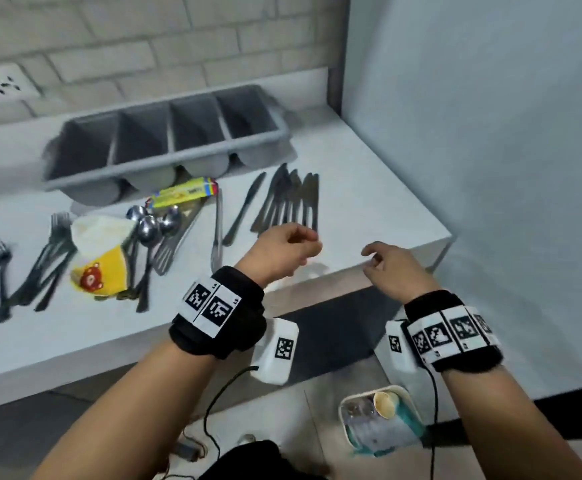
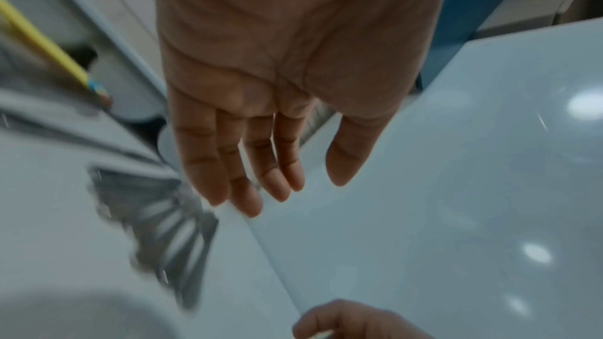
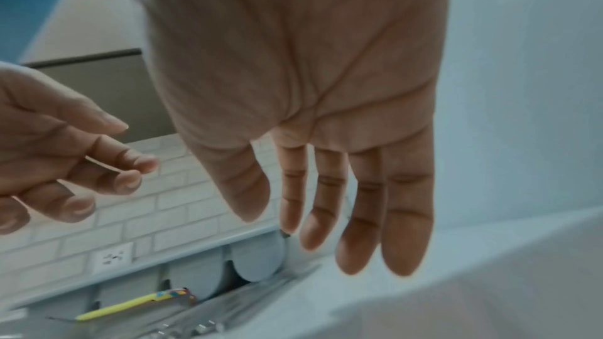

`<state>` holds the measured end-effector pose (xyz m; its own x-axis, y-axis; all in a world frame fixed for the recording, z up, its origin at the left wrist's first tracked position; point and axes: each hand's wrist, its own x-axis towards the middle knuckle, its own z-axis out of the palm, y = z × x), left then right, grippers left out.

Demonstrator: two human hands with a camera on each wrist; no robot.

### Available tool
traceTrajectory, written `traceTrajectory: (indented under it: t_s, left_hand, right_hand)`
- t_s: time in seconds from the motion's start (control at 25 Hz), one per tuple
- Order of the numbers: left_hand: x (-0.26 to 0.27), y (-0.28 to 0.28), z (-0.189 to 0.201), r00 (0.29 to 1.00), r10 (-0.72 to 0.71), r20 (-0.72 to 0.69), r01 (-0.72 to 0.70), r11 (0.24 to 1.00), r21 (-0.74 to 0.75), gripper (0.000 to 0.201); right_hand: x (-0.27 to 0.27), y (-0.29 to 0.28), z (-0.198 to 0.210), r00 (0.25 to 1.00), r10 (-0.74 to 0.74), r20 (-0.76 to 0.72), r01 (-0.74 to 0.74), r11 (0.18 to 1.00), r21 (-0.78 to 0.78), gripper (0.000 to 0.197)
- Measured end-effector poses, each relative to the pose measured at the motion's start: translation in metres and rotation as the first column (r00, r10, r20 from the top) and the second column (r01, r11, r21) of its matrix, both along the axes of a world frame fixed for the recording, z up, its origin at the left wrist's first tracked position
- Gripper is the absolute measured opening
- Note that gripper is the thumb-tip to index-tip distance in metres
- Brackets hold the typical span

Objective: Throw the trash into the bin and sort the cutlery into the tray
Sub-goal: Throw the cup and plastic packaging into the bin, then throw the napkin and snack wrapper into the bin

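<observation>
Both hands hang empty over the right end of the white tabletop [image 1: 369, 188]: the left hand [image 1: 284, 249] has its fingers loosely curled round nothing, and the right hand [image 1: 391, 268] is relaxed with fingers slack, each grip wide enough to take something but holding nothing. The cutlery lies loose on the tabletop in the middle and left of the head view: a fan of dark knives [image 1: 291, 199] just above the left hand, a single knife [image 1: 244, 209] left of it, a cluster of shiny spoons [image 1: 152, 221], and forks [image 1: 45, 265] at far left. They look stiff, thin and smooth, likely slippery and lying flat, so I would pinch them by the handles, several at once where they are already stacked. The trash looks light and crushable: a yellow paper cup with a bear print [image 1: 99, 258] lying on its side over the cutlery, and a yellow stick wrapper [image 1: 185, 192] leaning at the foot of the gray four-compartment cutlery tray [image 1: 164, 168], whose slots appear empty. The bin [image 1: 381, 419] stands on the floor at lower right, already holding a cup and plastic. The tabletop ends in a corner just right of the knives, with a plain wall close beyond, so room to swing is tighter on that side and freer toward the lower left.
</observation>
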<state>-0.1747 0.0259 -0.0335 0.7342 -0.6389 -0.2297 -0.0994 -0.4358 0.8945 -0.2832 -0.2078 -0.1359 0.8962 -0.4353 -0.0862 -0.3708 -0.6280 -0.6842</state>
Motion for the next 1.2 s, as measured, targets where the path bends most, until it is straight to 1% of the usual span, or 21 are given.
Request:
traceTrajectory:
  t_s: [0.08,0.16,0.24,0.28,0.32,0.4,0.48,0.52,0.6,0.64,0.72,0.76,0.84,0.92,1.0,1.08,1.16,1.2]
  left_hand:
    - [0.025,0.038,0.013,0.992,0.103,0.070,-0.104,0.995,0.001,0.024]
    - [0.054,0.081,0.015,0.956,0.193,0.222,-0.206,0.978,0.039,0.021]
    - [0.085,0.126,0.012,0.888,0.243,0.391,-0.315,0.940,0.132,0.021]
    - [0.098,0.148,0.009,0.860,0.254,0.443,-0.366,0.912,0.186,0.024]
    - [0.112,0.169,0.004,0.848,0.250,0.467,-0.402,0.879,0.258,0.030]
    - [0.132,0.201,-0.008,0.869,0.202,0.451,-0.414,0.797,0.440,0.054]
    - [0.149,0.228,-0.021,0.898,0.194,0.395,-0.411,0.692,0.594,0.081]
    - [0.156,0.239,-0.026,0.906,0.194,0.376,-0.406,0.648,0.645,0.091]
    - [0.169,0.257,-0.037,0.919,0.170,0.355,-0.383,0.594,0.707,0.107]
    - [0.176,0.264,-0.041,0.924,0.144,0.355,-0.370,0.579,0.726,0.113]
    - [0.184,0.275,-0.048,0.921,0.085,0.381,-0.360,0.559,0.746,0.121]
    - [0.188,0.279,-0.051,0.920,0.080,0.385,-0.360,0.563,0.744,0.121]
    - [0.192,0.285,-0.058,0.923,0.141,0.357,-0.367,0.598,0.713,0.118]
    - [0.197,0.290,-0.062,0.923,0.228,0.311,-0.382,0.647,0.660,0.110]
    - [0.203,0.295,-0.065,0.914,0.309,0.264,-0.406,0.681,0.609,0.097]
    - [0.207,0.301,-0.066,0.923,0.307,0.231,-0.383,0.689,0.615,0.081]
    - [0.209,0.308,-0.061,0.942,0.267,0.202,-0.334,0.716,0.613,0.053]
    - [0.212,0.311,-0.059,0.942,0.276,0.189,-0.334,0.743,0.580,0.042]
  right_hand:
    - [0.034,0.017,0.012,0.996,0.076,0.047,-0.075,0.997,-0.032,0.028]
    - [0.072,0.042,0.025,0.985,0.165,0.052,-0.162,0.985,-0.050,0.028]
    - [0.111,0.070,0.036,0.971,0.234,0.055,-0.229,0.970,-0.083,0.024]
    - [0.130,0.084,0.039,0.963,0.258,0.070,-0.248,0.960,-0.127,0.021]
    - [0.149,0.098,0.041,0.955,0.283,0.092,-0.262,0.947,-0.187,0.019]
    - [0.186,0.118,0.044,0.944,0.315,0.100,-0.282,0.926,-0.251,0.020]
    - [0.224,0.137,0.050,0.940,0.339,0.041,-0.317,0.911,-0.263,0.023]
    - [0.243,0.144,0.052,0.936,0.351,0.017,-0.332,0.900,-0.282,0.023]
    - [0.278,0.156,0.052,0.932,0.362,-0.017,-0.347,0.877,-0.333,0.023]
    - [0.294,0.161,0.051,0.931,0.364,-0.035,-0.351,0.865,-0.359,0.025]
    - [0.318,0.169,0.046,0.917,0.380,-0.123,-0.395,0.815,-0.423,0.032]
    - [0.330,0.174,0.043,0.900,0.400,-0.175,-0.434,0.772,-0.464,0.036]
    - [0.347,0.183,0.040,0.855,0.443,-0.271,-0.518,0.689,-0.507,0.045]
    - [0.357,0.189,0.035,0.832,0.448,-0.328,-0.555,0.649,-0.521,0.054]
    - [0.362,0.193,0.030,0.838,0.413,-0.356,-0.545,0.633,-0.550,0.061]
    - [0.364,0.195,0.028,0.845,0.384,-0.371,-0.534,0.612,-0.583,0.063]
    - [0.369,0.198,0.029,0.858,0.363,-0.362,-0.513,0.608,-0.606,0.056]
    - [0.372,0.200,0.029,0.866,0.353,-0.355,-0.500,0.615,-0.609,0.052]
